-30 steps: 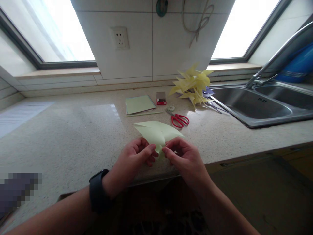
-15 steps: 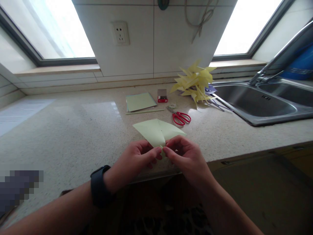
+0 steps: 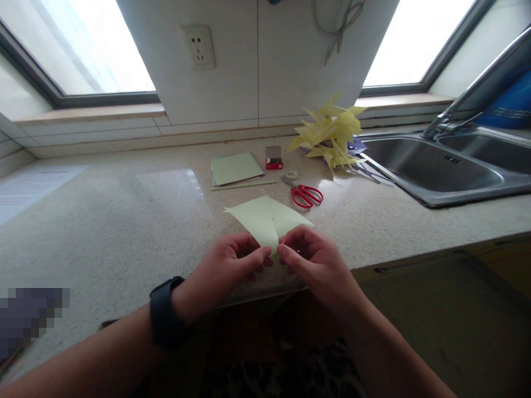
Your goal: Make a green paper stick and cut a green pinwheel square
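A pale green sheet of paper (image 3: 265, 215) with crease lines and a small dark mark at its middle is held just above the counter's front edge. My left hand (image 3: 232, 257) pinches its near corner between thumb and fingers. Close beside it, my right hand (image 3: 313, 254) pinches the same near part from the other side. The fingertips almost meet, and the paper's tip between them is partly hidden. Beyond the sheet lie red-handled scissors (image 3: 306, 195), a thin pale stick (image 3: 244, 186) and a stack of coloured paper (image 3: 237, 168).
A small red box (image 3: 274, 158) stands near the wall. Several yellow paper pinwheels (image 3: 332, 132) lie heaped left of the steel sink (image 3: 431, 166). A printed sheet (image 3: 33, 185) lies at the far left. The counter's front edge runs under my hands.
The view has tilted down slightly, so everything sits a little differently in frame. Both hands keep their pinch on the paper, and its left corner now shows a small split tip.
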Tool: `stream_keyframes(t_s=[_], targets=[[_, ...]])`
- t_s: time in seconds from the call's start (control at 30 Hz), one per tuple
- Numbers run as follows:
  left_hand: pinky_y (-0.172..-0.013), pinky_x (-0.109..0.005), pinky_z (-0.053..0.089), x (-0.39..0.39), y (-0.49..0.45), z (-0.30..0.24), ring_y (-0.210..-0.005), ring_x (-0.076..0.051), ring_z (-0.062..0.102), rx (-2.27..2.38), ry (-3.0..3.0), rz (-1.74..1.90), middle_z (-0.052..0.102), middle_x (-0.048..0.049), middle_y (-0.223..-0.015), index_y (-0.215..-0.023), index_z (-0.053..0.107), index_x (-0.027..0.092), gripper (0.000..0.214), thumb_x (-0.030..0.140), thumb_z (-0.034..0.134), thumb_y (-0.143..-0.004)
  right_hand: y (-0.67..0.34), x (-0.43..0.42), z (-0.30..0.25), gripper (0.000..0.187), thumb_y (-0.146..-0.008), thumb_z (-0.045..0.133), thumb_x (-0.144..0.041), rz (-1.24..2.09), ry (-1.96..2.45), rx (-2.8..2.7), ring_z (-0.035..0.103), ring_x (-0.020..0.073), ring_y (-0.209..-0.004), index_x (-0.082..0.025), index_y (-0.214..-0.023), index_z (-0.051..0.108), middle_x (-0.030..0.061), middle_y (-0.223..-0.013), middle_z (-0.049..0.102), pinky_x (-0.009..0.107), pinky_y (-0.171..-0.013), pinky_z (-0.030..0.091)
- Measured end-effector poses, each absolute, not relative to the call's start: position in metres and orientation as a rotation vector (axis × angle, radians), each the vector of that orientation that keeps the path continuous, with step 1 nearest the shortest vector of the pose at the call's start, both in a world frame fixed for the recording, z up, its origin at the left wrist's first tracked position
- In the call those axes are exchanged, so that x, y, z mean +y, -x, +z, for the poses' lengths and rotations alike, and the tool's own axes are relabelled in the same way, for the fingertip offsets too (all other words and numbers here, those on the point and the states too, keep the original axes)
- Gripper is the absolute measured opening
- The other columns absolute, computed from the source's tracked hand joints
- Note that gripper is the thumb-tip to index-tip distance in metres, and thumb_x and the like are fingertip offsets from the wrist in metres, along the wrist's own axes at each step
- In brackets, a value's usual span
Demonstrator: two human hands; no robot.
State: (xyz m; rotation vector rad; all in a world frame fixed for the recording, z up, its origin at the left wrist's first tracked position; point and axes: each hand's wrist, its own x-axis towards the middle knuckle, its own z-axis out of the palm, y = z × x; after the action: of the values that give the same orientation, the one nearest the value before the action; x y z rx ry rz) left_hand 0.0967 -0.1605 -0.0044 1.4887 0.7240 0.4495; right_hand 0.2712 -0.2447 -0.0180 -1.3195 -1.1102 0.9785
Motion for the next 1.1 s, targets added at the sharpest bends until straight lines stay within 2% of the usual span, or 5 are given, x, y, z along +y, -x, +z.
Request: stream_keyframes(t_s=[0.33,0.53,1.1], targets=[[-0.054,-0.021,0.047,-0.1602,-0.0953,-0.0063,-0.059,-0.011,0.058,0.777,-1.508,0.429,0.069,-0.0008,-0.074,-0.081,0.07,0.014,0.03,0.043,0.072,-0.087,-0.271,-0.2466,-0.0196,0.018,-0.083,0.073,-0.031,0.965,1.295,-1.113,0.049,0.0109,-0.061,-0.02,-0.085,0.06,-0.002,-0.073,0.06,0.025,-0.053,0.037],[-0.055,-0.021,0.047,-0.1604,-0.0956,-0.0064,-0.062,-0.011,0.059,0.748,-1.513,0.397,0.07,-0.0013,-0.077,-0.086,0.072,0.015,0.028,0.043,0.072,-0.087,-0.2717,-0.2458,-0.0213,0.016,-0.083,0.073,-0.029,0.969,1.265,-1.105,0.05,0.0116,-0.063,-0.02,-0.086,0.061,-0.0017,-0.074,0.061,0.025,-0.053,0.038],[-0.054,-0.022,0.046,-0.1594,-0.0951,-0.0074,-0.059,-0.012,0.058,0.783,-1.55,0.386,0.072,-0.0022,-0.075,-0.083,0.073,0.016,0.029,0.044,0.071,-0.088,-0.2711,-0.2467,-0.0223,0.015,-0.084,0.074,-0.028,0.939,1.266,-1.115,0.052,0.0116,-0.063,-0.021,-0.086,0.061,-0.0015,-0.075,0.062,0.025,-0.053,0.039]])
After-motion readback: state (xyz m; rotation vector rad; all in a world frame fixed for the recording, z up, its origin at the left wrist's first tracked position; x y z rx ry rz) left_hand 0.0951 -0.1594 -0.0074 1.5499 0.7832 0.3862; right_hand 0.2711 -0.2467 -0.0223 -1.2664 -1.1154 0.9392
